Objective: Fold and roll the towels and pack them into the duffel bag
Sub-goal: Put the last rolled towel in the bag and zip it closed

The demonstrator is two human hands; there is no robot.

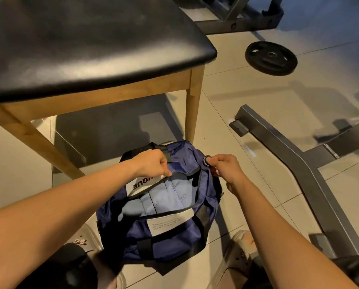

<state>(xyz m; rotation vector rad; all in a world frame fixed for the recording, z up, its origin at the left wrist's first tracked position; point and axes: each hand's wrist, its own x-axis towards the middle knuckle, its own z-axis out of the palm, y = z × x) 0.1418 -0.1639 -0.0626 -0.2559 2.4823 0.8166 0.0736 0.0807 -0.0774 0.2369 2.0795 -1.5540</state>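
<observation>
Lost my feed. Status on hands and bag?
Both hands pinching rim of navy nylon duffel bag. Light-blue rolled towels inside, zip open. Nothing blocking.

Duffel bag [170, 236]: navy w/ black straps, white label patches, black lettering. Towels [168, 197] inside: pale blue. Chair [87, 44]: black seat, light wood legs. Floor [257, 97]: beige tile. Weight plate [270, 58]: black.

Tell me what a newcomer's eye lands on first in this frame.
The navy duffel bag on the floor, centre frame, lies unzipped with pale blue towels inside. The left hand and right hand pinch its far opening. A black-seated chair looms upper left.
</observation>
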